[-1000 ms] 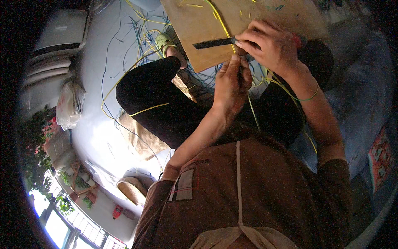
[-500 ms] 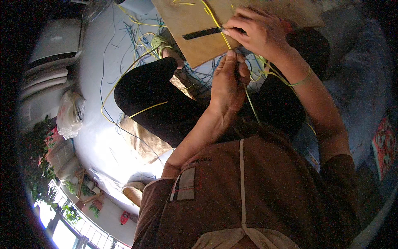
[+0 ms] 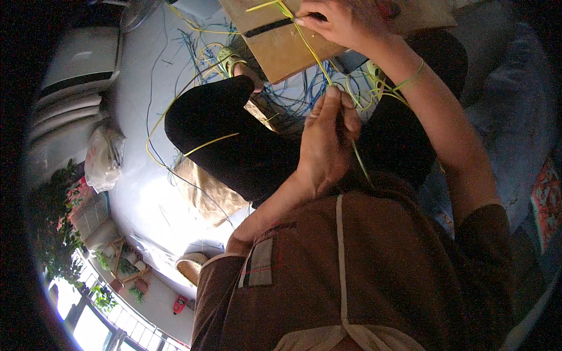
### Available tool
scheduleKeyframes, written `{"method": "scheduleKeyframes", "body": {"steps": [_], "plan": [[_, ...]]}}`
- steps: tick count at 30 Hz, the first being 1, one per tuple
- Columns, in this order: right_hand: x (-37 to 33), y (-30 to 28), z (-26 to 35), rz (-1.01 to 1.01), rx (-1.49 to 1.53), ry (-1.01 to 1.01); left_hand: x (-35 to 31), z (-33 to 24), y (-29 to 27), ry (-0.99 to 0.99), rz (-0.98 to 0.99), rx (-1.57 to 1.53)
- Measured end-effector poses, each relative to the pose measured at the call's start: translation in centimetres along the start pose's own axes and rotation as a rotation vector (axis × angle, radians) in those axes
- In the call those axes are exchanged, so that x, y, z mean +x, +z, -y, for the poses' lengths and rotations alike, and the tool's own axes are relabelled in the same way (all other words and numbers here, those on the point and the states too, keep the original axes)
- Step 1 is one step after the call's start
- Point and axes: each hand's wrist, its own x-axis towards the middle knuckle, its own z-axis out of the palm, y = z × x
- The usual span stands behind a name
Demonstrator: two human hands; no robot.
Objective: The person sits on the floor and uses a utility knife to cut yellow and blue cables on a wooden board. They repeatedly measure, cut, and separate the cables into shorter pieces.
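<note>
A thin yellow wire (image 3: pixel 312 51) runs taut between my two hands. My left hand (image 3: pixel 328 131) is closed on its near end, thumb on top, above my lap. A paler length of wire hangs from below that hand toward my shirt. My right hand (image 3: pixel 345 23) pinches the wire at the far side, over a brown wooden board (image 3: pixel 287 58). Beside the right fingertips, a flat black strip (image 3: pixel 266 28) lies across the board. Another piece of yellow wire crosses near those fingers at the top edge. A yellow-green loop of wire (image 3: pixel 410 76) passes round my right forearm.
Tangled blue and yellow wires (image 3: pixel 295 96) cover the floor below the board. Yellow wire loops over my left knee (image 3: pixel 205 111). Green clogs (image 3: pixel 231 58) are on my feet. A plastic bag (image 3: pixel 104 161) and plants (image 3: pixel 58 205) stand at the left.
My right hand has moved up and left, away from my left hand, and a longer stretch of wire shows between them. My left hand has come slightly nearer my body.
</note>
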Motion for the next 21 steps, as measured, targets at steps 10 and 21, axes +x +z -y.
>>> {"method": "scheduleKeyframes", "body": {"steps": [10, 21], "plan": [[2.9, 1.6, -1.3, 0.008, -0.080, 0.098, -1.8, 1.4, -0.2, -0.191, 0.178, 0.219], [2.9, 1.7, -1.4, -0.005, -0.037, 0.160, 5.6, -1.0, 0.3, 0.164, 0.006, 0.224]]}}
